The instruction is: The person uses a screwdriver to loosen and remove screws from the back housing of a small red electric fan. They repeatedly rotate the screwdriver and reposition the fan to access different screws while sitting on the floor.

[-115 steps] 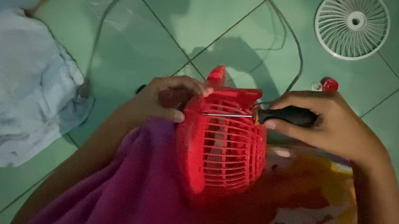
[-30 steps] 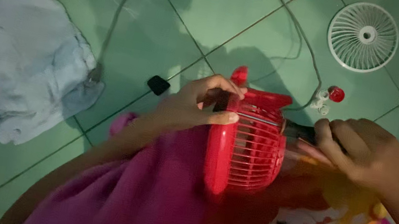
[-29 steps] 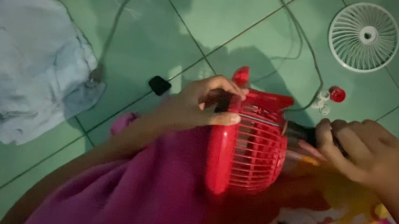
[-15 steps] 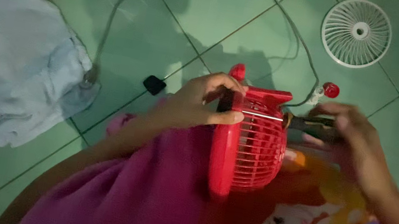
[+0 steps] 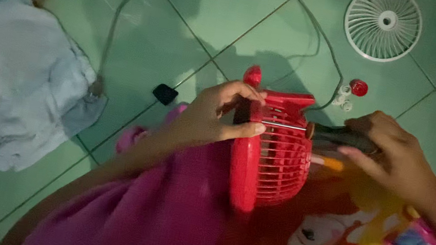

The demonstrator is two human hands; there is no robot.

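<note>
Both forearms are bare, with no sleeves, rings or watch showing on the left hand [image 5: 212, 120] or the right hand [image 5: 397, 157]. A magenta garment [image 5: 154, 213] covers the lap — plain and softly folded. Just right of it lies multicoloured printed fabric [image 5: 382, 241] — yellow, orange, pink and blue patches.

You have no packages, labels, signs or screens before you. Nothing of that kind shows anywhere in your view.
</note>
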